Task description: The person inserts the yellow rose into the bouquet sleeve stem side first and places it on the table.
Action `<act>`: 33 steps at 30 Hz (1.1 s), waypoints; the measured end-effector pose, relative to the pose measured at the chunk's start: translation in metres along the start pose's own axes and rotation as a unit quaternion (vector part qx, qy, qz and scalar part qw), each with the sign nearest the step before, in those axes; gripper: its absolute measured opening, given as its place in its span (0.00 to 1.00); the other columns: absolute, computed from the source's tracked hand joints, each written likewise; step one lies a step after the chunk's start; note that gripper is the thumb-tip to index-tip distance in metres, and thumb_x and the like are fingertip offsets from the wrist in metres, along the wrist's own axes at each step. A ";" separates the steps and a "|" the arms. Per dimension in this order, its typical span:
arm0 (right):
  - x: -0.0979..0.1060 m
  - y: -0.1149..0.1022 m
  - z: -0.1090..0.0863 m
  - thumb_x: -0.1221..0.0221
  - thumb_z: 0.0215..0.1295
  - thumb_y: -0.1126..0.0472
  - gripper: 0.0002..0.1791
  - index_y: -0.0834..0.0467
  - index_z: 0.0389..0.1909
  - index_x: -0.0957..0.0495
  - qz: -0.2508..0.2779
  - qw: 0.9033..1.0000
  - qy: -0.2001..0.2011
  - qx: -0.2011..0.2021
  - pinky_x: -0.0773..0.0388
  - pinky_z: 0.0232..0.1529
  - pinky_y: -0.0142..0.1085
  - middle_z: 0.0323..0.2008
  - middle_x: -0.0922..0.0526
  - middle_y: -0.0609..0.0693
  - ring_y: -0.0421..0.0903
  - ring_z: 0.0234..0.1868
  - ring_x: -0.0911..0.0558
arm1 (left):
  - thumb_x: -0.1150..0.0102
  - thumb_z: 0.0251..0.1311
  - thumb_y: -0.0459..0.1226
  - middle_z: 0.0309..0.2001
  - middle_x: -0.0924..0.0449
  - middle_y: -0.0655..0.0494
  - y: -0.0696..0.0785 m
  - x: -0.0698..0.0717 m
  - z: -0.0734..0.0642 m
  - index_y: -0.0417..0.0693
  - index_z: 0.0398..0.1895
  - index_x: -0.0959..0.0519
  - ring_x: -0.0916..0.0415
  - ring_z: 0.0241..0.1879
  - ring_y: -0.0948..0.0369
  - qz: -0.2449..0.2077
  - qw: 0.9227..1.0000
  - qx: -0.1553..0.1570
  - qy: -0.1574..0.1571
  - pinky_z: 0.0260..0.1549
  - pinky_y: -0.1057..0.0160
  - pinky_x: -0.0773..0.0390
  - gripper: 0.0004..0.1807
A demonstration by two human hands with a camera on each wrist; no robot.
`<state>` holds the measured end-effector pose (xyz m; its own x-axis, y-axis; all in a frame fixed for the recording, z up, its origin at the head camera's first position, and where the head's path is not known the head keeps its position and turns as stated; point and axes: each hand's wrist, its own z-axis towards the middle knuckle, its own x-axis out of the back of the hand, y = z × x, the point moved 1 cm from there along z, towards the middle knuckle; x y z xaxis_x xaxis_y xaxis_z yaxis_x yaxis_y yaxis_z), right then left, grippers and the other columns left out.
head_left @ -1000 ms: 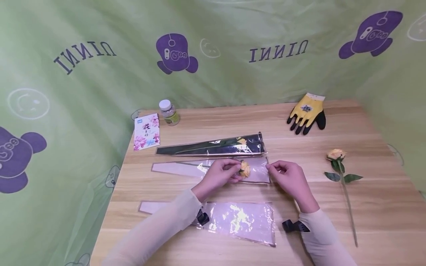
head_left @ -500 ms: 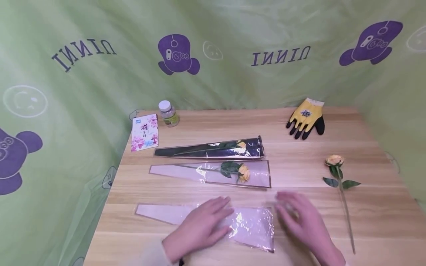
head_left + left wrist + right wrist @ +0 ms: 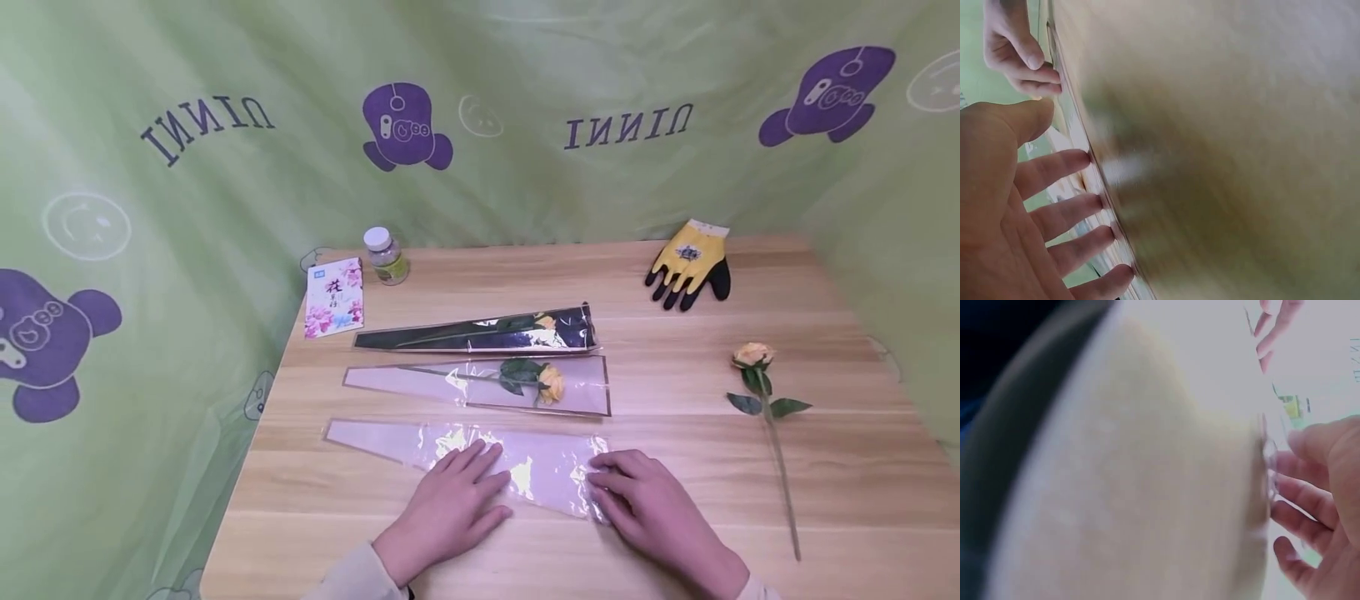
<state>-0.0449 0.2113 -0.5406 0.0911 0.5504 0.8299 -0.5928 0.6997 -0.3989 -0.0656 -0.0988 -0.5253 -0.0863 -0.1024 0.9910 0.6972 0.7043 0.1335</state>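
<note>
A pinkish clear flower sleeve (image 3: 540, 467) lies nearest me on the table in the head view, its wide end to the right. My left hand (image 3: 450, 508) rests on its near edge with fingers spread and straight. At the wide end, the fingertips of my right hand (image 3: 652, 508) touch the film, fingers slightly bent. The left wrist view has the left fingers (image 3: 1066, 215) along the sleeve's edge; in the right wrist view the right fingers (image 3: 1304, 500) meet its wavy edge. Beyond lies a second pinkish sleeve (image 3: 390, 379) with a peach artificial rose (image 3: 551, 383) inside.
A dark sleeve (image 3: 487, 335) with another rose lies farther back. On the right is a loose artificial rose (image 3: 753, 357) with a long stem. A yellow and black glove (image 3: 690, 262), a white-lidded jar (image 3: 387, 258) and a floral packet (image 3: 333, 298) sit toward the back.
Both hands have left the middle sleeve with its rose and come down to the nearest sleeve. That sleeve has shifted away from me, closer to the middle one.
</note>
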 end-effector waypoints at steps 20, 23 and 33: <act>0.025 -0.006 -0.002 0.28 0.61 0.53 0.19 0.59 0.49 0.13 -0.023 0.989 -0.055 -0.136 0.24 0.59 0.61 0.60 0.22 0.61 0.61 0.59 0.24 | 0.48 0.71 0.61 0.72 0.32 0.50 0.003 0.004 0.006 0.59 0.63 0.19 0.37 0.71 0.48 -0.008 0.999 0.031 -0.010 0.65 0.43 0.27 0.27; 0.024 -0.007 0.000 0.27 0.60 0.53 0.16 0.55 0.47 0.13 -0.018 0.988 -0.053 -0.144 0.24 0.59 0.60 0.60 0.21 0.59 0.60 0.59 0.23 | 0.47 0.70 0.60 0.72 0.32 0.50 0.003 0.005 0.006 0.59 0.62 0.19 0.37 0.70 0.48 -0.006 0.999 0.032 -0.009 0.65 0.44 0.27 0.26; 0.024 -0.011 0.007 0.30 0.62 0.64 0.09 0.48 0.40 0.12 0.129 0.967 -0.033 -0.217 0.18 0.56 0.53 0.55 0.17 0.48 0.52 0.55 0.19 | 0.47 0.70 0.60 0.71 0.31 0.50 0.002 0.007 0.007 0.58 0.62 0.19 0.36 0.70 0.48 -0.004 0.999 0.033 -0.011 0.63 0.44 0.25 0.26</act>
<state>-0.0418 0.2132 -0.5136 -0.0745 0.7123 0.6979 -0.1970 0.6755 -0.7106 -0.0698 -0.0930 -0.5178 -0.1090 -0.0934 0.9896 0.6474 0.7488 0.1420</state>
